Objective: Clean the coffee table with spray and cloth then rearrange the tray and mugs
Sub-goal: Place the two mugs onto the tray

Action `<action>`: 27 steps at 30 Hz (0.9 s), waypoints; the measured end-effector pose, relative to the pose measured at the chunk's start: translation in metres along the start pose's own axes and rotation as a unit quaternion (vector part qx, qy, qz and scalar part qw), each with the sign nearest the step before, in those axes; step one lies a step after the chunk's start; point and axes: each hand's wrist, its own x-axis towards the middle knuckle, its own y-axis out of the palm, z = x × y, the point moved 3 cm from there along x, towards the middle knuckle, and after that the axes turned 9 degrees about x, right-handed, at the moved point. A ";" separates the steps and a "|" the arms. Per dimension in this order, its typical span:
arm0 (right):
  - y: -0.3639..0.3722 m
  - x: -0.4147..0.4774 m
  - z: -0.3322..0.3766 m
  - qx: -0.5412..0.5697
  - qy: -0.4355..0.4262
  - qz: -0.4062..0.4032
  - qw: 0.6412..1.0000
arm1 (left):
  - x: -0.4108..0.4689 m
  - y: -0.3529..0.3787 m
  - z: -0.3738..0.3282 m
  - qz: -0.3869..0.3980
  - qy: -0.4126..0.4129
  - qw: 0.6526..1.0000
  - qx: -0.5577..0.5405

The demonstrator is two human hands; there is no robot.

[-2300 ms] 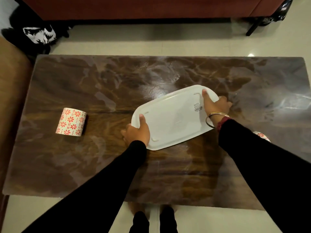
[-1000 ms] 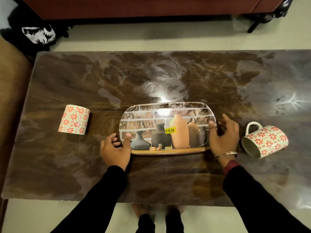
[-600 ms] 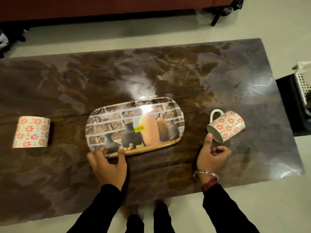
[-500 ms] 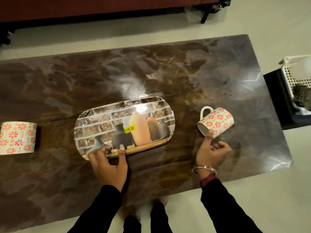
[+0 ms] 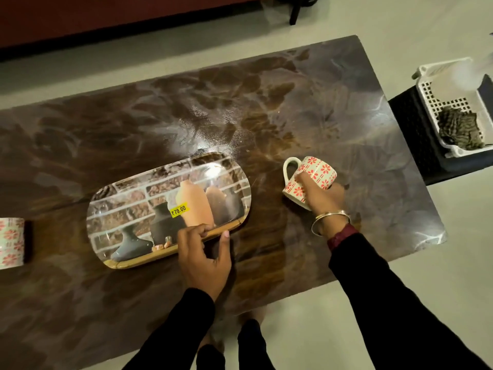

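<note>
A glossy oval tray [image 5: 138,204] printed with vases and bricks lies face up on the dark marble coffee table [image 5: 280,108]. My left hand [image 5: 204,259] rests at the tray's near rim, fingertips touching its edge. To the right a white mug with red flowers [image 5: 318,170] lies on its side, handle to the left. My right hand [image 5: 321,196] is closed around its body. A second flowered mug [image 5: 10,243] lies on its side at the table's left, partly cut off by the frame.
A white perforated basket [image 5: 432,108] holding a dark crumpled cloth [image 5: 460,128] sits on a black stool [image 5: 416,140] past the table's right end. A dark red sofa [image 5: 106,14] runs along the far side. My feet stand at the table's near edge.
The tray was turned picture side up and set down. My right hand left it, reached right and closed on the fallen mug. My left hand slid along the tray's near rim.
</note>
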 end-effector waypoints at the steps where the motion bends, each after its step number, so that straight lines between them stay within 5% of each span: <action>1: 0.001 -0.006 -0.001 -0.007 -0.039 0.011 0.999 | 0.000 -0.002 0.001 0.001 -0.001 1.000 0.001; 6: 0.031 -0.061 0.003 -0.050 -0.300 0.126 0.944 | 0.001 -0.015 0.023 -0.007 -0.019 1.000 0.013; 10: 0.071 -0.092 -0.011 -0.081 -0.404 0.137 0.901 | 0.003 -0.037 0.044 -0.014 -0.037 0.999 0.014; 27: 0.116 -0.112 -0.059 -0.107 -0.381 0.080 0.915 | -0.019 -0.089 0.110 -0.051 -0.113 0.992 0.008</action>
